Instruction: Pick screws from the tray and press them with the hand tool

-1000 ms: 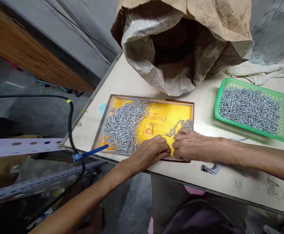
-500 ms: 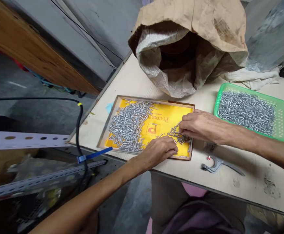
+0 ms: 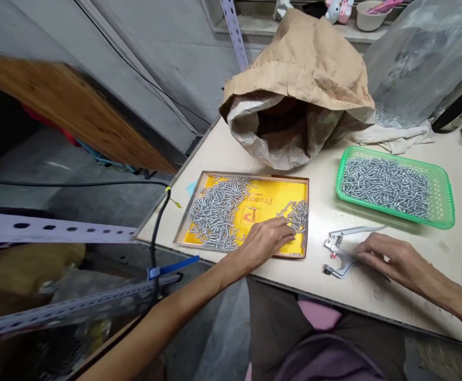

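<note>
A shallow box with a yellow bottom holds many small silver ridged metal pieces, spring-like or screw-like. They form a large pile at its left and a smaller pile at its right. My left hand reaches into the box, fingers bent together beside the smaller pile; what they pinch, if anything, is hidden. Right of the box, grey hand pliers with a curved jaw lie on the table, handles apart. My right hand is closed over their lower handle, which it partly hides.
A green plastic basket full of similar metal pieces stands at the right. Behind the box, a brown paper sack lies with its mouth toward me. A white cloth is beside it. A black cable with a blue tie passes the table's left edge.
My right hand has left the small pile in the box and come over to the pliers. My left hand stays by the small pile. The camera view has shifted.
</note>
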The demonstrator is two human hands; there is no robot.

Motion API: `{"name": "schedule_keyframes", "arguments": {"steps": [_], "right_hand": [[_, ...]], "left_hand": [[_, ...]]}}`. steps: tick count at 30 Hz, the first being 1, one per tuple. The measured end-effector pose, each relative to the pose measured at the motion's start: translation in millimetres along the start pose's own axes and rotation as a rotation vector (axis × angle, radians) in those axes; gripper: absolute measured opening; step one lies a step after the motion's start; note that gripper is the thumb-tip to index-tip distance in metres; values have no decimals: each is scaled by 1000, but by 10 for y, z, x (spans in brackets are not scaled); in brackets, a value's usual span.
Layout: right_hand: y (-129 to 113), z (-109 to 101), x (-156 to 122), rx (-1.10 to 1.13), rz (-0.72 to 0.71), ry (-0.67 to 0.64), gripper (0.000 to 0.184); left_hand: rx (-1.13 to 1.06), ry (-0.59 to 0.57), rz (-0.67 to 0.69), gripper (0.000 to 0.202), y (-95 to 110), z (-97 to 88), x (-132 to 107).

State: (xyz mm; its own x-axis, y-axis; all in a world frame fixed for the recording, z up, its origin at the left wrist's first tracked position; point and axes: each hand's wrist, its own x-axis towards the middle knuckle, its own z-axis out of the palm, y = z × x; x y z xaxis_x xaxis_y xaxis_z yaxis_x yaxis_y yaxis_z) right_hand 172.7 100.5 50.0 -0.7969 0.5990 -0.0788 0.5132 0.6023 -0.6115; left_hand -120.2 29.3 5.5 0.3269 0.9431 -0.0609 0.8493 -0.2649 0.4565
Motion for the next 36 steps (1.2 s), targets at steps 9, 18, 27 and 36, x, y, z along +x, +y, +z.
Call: {"name": "schedule_keyframes", "arguments": {"steps": [9, 18, 27, 36], "right_hand": [[93, 193, -497, 118, 122, 141, 33], [219, 366, -702, 150, 161, 209, 28], [273, 487, -744, 182, 123, 209, 30], [238, 494, -843, 163, 160, 236, 33]], "left_hand": [[81, -61, -150, 15, 186, 102, 311], [-147, 113, -250, 13, -42, -156, 306], [147, -85, -105, 13, -197, -122, -24], [93, 46, -91, 14, -213, -3, 109]]}}
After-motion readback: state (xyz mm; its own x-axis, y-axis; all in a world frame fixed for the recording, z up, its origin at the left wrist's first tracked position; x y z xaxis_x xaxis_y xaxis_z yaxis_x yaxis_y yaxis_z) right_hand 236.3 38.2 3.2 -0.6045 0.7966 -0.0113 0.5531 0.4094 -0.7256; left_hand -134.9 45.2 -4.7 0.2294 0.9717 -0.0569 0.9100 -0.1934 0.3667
